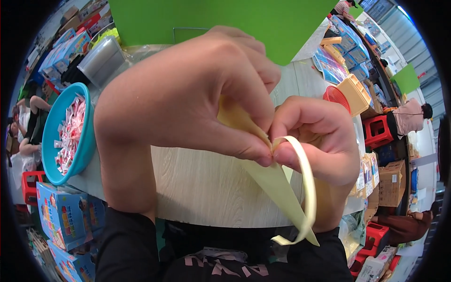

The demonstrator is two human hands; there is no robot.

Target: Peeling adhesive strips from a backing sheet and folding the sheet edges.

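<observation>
Above the table, my left hand (202, 94) is closed, thumb and fingers pinching a thin pale yellow sheet (272, 188) that looks like paper or foam. The sheet slants down to a pointed end near my lap. Against its fingertips, my right hand (319, 136) is also closed in a pinch. A narrow pale yellow strip (310, 188) comes out at the right thumb, loops over it and hangs in a curl beside the sheet. Whether the strip is still joined to the sheet is hidden by the fingertips.
A turquoise basin (87, 136) of small wrapped packets stands at the left, with blue boxes (63, 211) below. A green panel (221, 23) rises behind the pale wooden table (202, 188). At right are a red basket (336, 97), red stools (377, 131) and cartons (391, 183). Other people sit farther off.
</observation>
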